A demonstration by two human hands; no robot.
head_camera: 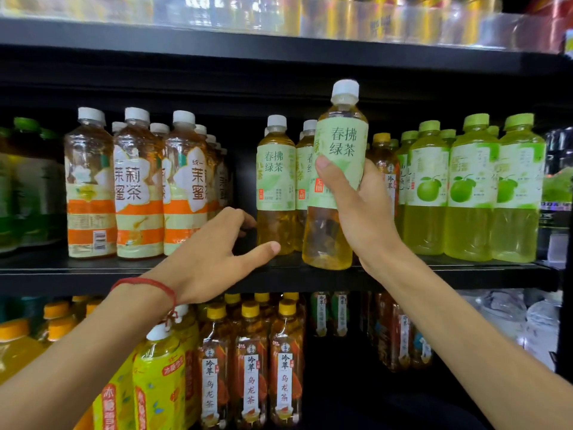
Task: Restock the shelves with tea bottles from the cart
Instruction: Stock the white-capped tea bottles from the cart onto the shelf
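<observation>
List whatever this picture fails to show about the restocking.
Head view only:
- The cart: outside the frame.
- Top-shelf goods: blurred, cut by the upper edge.
- Left hand: fingertips reach into the dark gap; contact with the shelved green tea bottle unclear.
- Held green tea bottle: the right hand covers its lower label.
- Rows behind the front bottles: depth hidden.

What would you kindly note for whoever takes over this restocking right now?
Right hand grips a green tea bottle upright, in front of the middle shelf, not released.
Left hand is open, reaching toward the gap left of the shelved green tea bottles.
Done: matching bottles already stand there.
Left: shelve the held bottle; the cart is out of view, so remaining stock is unknown.
</observation>
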